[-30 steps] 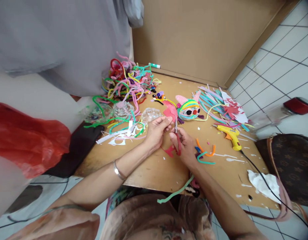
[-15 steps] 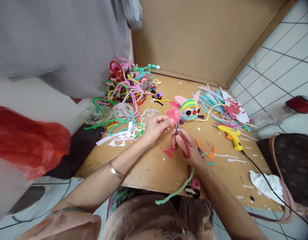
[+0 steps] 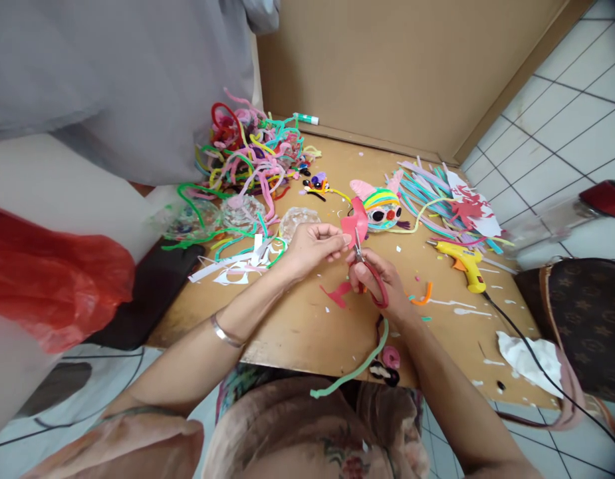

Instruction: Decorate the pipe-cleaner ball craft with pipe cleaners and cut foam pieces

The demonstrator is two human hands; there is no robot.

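Between thumb and fingers, my left hand (image 3: 317, 249) pinches a piece of red paper (image 3: 356, 223) over the middle of the table. My right hand (image 3: 379, 276) is wrapped round the red handles of a pair of scissors (image 3: 377, 286), whose blades meet the paper's lower edge. Just behind the paper sits a cat-like figure (image 3: 383, 211) with pink ears, black eyes, a red nose and yellow, green and blue bands. A red scrap (image 3: 340, 294) lies on the table below my hands.
Tangled pipe cleaners (image 3: 257, 159) and white paper scraps (image 3: 237, 266) lie left. At right are more pipe cleaners (image 3: 421, 199), a yellow glue gun (image 3: 464, 263) with a black cable, crumpled white paper (image 3: 529, 359) and a brown bag (image 3: 581, 326). A glue stick (image 3: 306, 119) lies at the back.
The red paper is turned and sits slightly further right, with both hands shifted right too. The scissors' blades now lie against a different part of its edge. The view has shifted slightly.
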